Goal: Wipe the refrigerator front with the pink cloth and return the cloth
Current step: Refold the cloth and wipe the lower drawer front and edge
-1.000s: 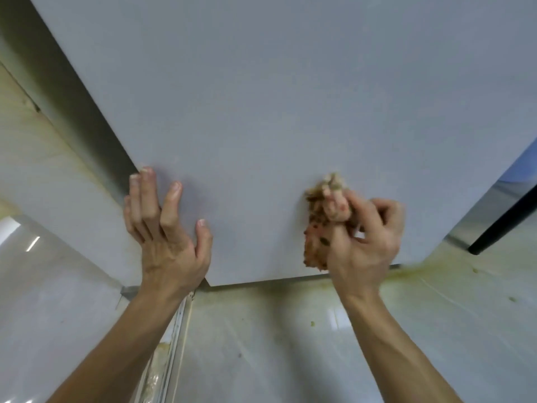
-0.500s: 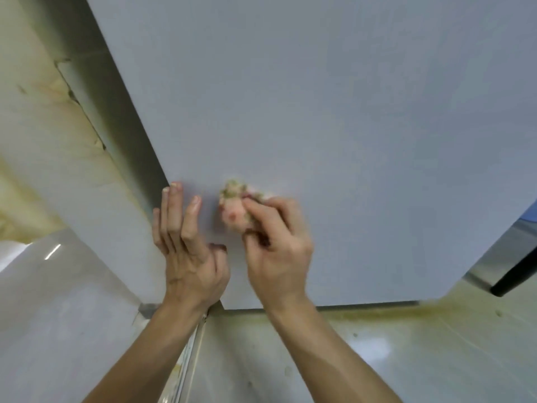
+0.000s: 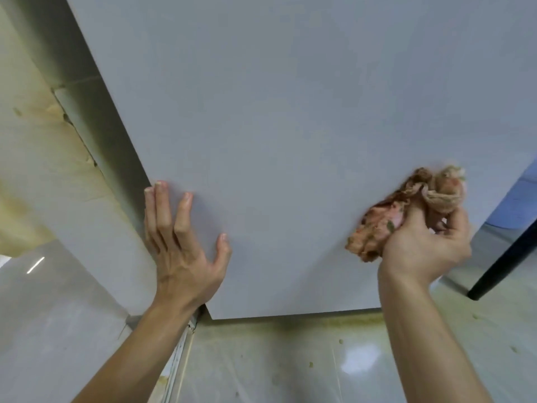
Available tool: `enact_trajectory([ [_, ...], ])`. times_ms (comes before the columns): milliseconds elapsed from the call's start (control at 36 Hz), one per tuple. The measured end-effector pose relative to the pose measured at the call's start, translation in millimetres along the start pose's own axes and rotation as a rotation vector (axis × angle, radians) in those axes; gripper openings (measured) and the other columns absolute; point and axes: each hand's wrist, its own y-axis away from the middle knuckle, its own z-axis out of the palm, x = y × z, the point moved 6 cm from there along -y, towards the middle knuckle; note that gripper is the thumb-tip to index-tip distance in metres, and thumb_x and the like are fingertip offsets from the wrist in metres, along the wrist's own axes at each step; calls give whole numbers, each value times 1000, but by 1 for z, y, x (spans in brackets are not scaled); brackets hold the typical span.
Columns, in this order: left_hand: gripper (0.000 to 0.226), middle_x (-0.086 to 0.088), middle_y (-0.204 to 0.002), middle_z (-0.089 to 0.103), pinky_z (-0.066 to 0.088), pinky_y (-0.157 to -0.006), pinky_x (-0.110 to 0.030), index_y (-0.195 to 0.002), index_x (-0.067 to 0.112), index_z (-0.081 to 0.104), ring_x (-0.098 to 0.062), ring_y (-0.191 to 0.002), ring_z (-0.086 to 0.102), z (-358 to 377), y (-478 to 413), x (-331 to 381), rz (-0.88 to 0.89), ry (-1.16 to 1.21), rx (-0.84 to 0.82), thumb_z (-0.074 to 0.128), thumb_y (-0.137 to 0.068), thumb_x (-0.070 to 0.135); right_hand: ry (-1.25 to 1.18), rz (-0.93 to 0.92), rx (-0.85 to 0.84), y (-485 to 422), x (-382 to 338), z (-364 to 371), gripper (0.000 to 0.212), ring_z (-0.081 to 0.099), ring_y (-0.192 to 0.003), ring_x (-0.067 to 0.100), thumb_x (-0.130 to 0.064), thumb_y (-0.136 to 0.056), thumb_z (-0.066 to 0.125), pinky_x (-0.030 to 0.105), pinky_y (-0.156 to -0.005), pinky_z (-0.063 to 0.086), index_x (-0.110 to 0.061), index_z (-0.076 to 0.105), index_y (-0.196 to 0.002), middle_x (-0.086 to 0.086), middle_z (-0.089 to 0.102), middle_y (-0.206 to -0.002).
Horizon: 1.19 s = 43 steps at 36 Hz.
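Noted at 3 o'clock of the view: pink cloth (image 3: pixel 377 225), wadded into a ball, flecked with dark soil, gripped by right hand (image 3: pixel 421 245) with fingers and thumb curled round it, pressed against refrigerator front (image 3: pixel 290 126) near its right edge. Noted at 9 o'clock: left hand (image 3: pixel 180 237) laid flat on the same panel beside its left edge, fingers straight and spread, thumb out, holding nothing; judged to be bracing the body. Judged mid-wipe on the lower band of the door; return of the cloth not yet begun. Cannot tell how much of the panel above is done; no streaks visible on the grey surface. For a good stroke: press with the flat of the wad rather than the knuckles; sweep in level, overlapping passes between 3 and 9 o'clock; work down toward the bottom edge at 6 o'clock. Turn the wad to a cleaner face if possible, given the flecks, to avoid smearing. Lift or shift the bracing palm before passing under it, or risk an unwiped patch plus fingerprints. Mind the frayed twist at the top of the wad, apt to drag. Also seen: stained pale floor (image 3: pixel 276 359) at 6 o'clock, yellowish residue along the door's foot; black leg (image 3: pixel 499 263) at 4 o'clock, beyond the panel's right edge.
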Motion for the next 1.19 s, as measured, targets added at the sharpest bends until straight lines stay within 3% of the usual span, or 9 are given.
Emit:
enact_trajectory([
  [111, 82, -31, -166, 10, 13, -128, -60, -153, 0, 27, -49, -158, 5, 0, -2, 3, -13, 14, 5, 69, -87, 22, 16, -73, 49, 16, -13, 10, 30, 52, -80, -7, -16, -95, 64, 13, -80, 46, -2, 72, -120, 6, 51, -105],
  [222, 83, -26, -166, 12, 17, -126, -64, -153, 2, 26, -44, -159, 6, -3, -2, 1, -6, 16, -1, 69, -87, 25, -17, -230, -23, 41, -32, 26, 14, 53, -92, -2, -3, -94, 64, 24, -86, 50, -1, 72, -105, 5, 56, -103],
  [361, 79, -22, -166, 15, 21, -122, -69, -153, 1, 27, -32, -161, 6, -8, -3, -4, 1, 16, 31, 66, -86, 18, -148, -411, -348, 113, -58, 71, 31, 67, -101, 26, 2, -84, 58, 51, -85, 59, -9, 79, -105, -6, 56, -112],
  [556, 73, -28, -165, 17, 29, -120, -66, -152, -8, 23, -42, -157, 22, -18, -9, -16, -15, 16, 130, 67, -97, 12, -79, -837, -770, 210, -71, 108, 20, 62, -87, 24, -12, -104, 62, 37, -71, 55, -8, 82, -101, 8, 70, -99],
  [694, 85, -30, -166, 17, 22, -125, -63, -156, -5, 21, -41, -159, 16, -23, -14, -15, -23, 63, 72, 63, -81, -2, -23, -840, -659, 167, -77, 90, 24, 66, -93, 22, -7, -101, 58, 30, -80, 57, -10, 81, -109, 10, 67, -104],
  [778, 93, -29, -168, 14, 16, -128, -60, -157, -9, 19, -40, -160, 12, -25, -18, -13, -55, 57, 43, 61, -74, -4, -31, -547, -447, 110, -78, 73, 33, 58, -94, 9, 8, -84, 64, 19, -87, 52, -7, 79, -109, 5, 57, -106],
  [917, 92, -30, -168, 15, 8, -129, -61, -156, -10, 24, -45, -160, 8, -34, -24, -21, -71, -29, 43, 65, -76, 8, -149, -235, -206, 67, -98, 70, 17, 52, -84, -4, -10, -93, 71, 24, -80, 53, 0, 76, -106, 3, 50, -103],
  [1028, 93, -29, -170, 7, 5, -127, -65, -160, -6, 20, -45, -160, 0, -48, -32, -46, -120, -84, 23, 62, -83, 26, -162, -401, -164, 91, -115, 83, 26, 53, -95, -2, 0, -94, 66, 19, -83, 51, -5, 77, -116, 1, 51, -106],
  [1194, 105, -21, -174, 0, -2, -126, -67, -165, 7, 11, -40, -161, -7, -55, -34, -76, -184, -87, -25, 61, -85, 53, -117, -828, -445, 161, -114, 110, 29, 66, -93, 29, 8, -92, 69, 40, -82, 58, -8, 80, -113, 7, 66, -106],
])
